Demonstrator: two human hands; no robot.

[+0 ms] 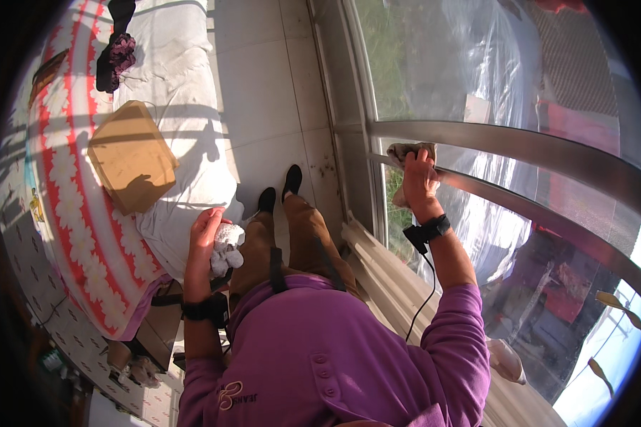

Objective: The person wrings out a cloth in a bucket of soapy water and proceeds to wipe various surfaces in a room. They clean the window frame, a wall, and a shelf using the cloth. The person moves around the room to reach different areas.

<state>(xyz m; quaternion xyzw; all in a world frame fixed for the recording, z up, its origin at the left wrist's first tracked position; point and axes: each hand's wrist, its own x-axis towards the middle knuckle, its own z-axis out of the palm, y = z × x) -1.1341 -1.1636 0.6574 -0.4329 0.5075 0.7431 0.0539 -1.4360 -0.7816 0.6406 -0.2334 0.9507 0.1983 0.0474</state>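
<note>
My right hand presses a crumpled, greyish-brown cloth against the metal window frame. The cloth lies at the left end of the lower pane, between the upper rail and the thinner lower rail. Part of the cloth is hidden under my fingers. My left hand hangs near my left thigh, closed around a white, fluffy cloth. Its lower end dangles below my fingers. Each wrist wears a black strap with a small device.
A bed with a white cover and red floral bedding stands at left, bearing a cardboard box and dark clothing. Pale tiled floor runs between bed and window. A cream curtain hangs beside my right leg.
</note>
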